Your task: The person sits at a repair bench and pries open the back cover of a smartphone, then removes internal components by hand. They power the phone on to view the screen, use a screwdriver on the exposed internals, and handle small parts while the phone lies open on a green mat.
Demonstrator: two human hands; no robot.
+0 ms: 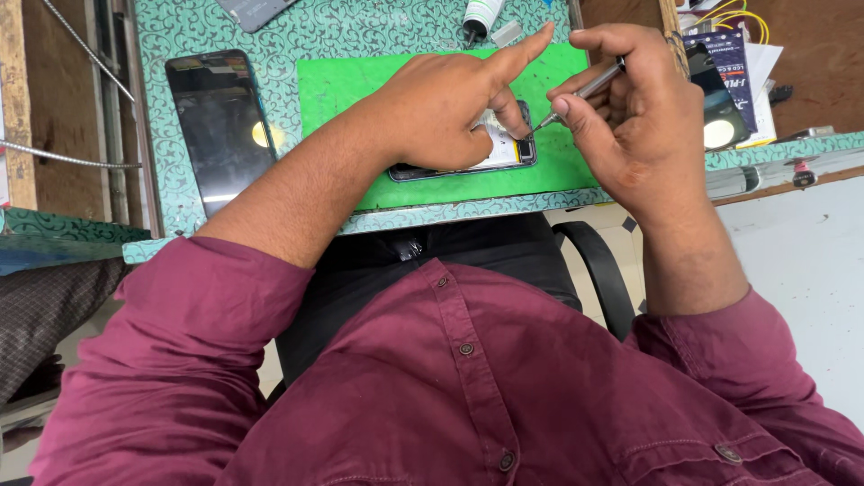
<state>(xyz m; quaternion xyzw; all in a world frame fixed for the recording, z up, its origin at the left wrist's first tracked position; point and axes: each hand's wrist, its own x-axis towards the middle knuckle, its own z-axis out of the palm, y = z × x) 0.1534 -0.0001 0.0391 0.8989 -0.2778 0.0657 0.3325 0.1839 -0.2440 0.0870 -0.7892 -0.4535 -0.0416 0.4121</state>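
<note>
On green mat [360, 85]: opened phone [504, 155], near the mat's front edge
Left hand [450, 103]: pressed down on phone, index finger stretched out, other fingers curled
Right hand [634, 108]: pinching metal screwdriver [585, 90], tip at phone's right end
Left of mat: dark phone screen [219, 126], lying flat
Behind mat: white bottle [481, 16]

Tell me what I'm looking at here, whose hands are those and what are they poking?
The camera sits on a person's head and looks down, so you see their own arms in a maroon shirt. An opened phone lies on a green mat on a patterned worktable. The left hand presses on the phone. The right hand holds a thin metal screwdriver with its tip at the phone's corner. Another phone with a dark screen lies off to the side, and a small bottle stands at the back.
</note>
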